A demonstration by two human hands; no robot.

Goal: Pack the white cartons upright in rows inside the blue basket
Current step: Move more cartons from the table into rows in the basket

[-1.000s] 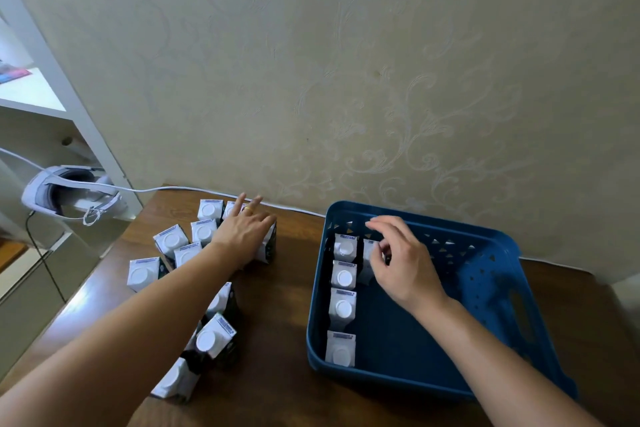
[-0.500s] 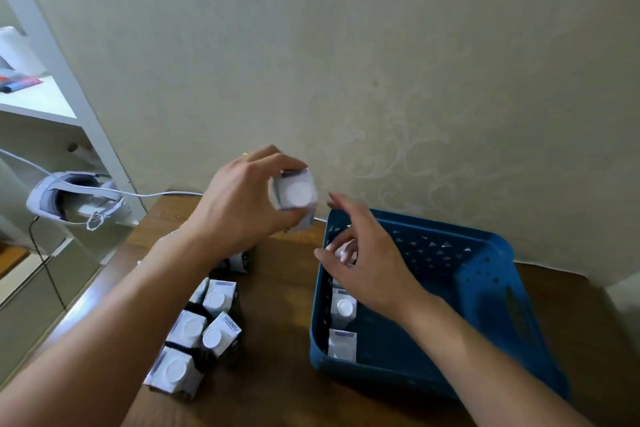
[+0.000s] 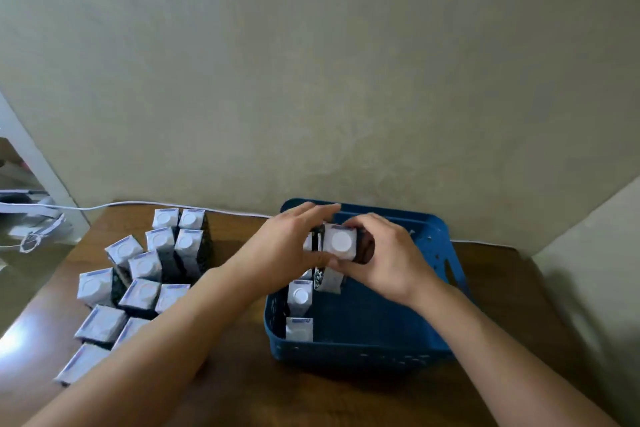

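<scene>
A white carton (image 3: 340,241) with a round cap is held above the back left of the blue basket (image 3: 446,246). My right hand (image 3: 388,256) grips it from the right, fingers curled round its dark side. My left hand (image 3: 287,246) touches it from the left with fingers stretched out. Below them, cartons (image 3: 300,295) stand upright in a row along the basket's left wall, the nearest one (image 3: 299,329) at the front corner. Several more cartons (image 3: 145,267) stand in a cluster on the wooden table to the left.
The basket's right half holds nothing. A white cable (image 3: 104,207) runs along the table's back edge by the wall. A white shelf post (image 3: 38,163) and a headset (image 3: 24,218) are at the far left.
My left hand lifted a carton from the table cluster and carried it right, over the basket. My right hand rose from the cartons in the basket and took hold of it.
</scene>
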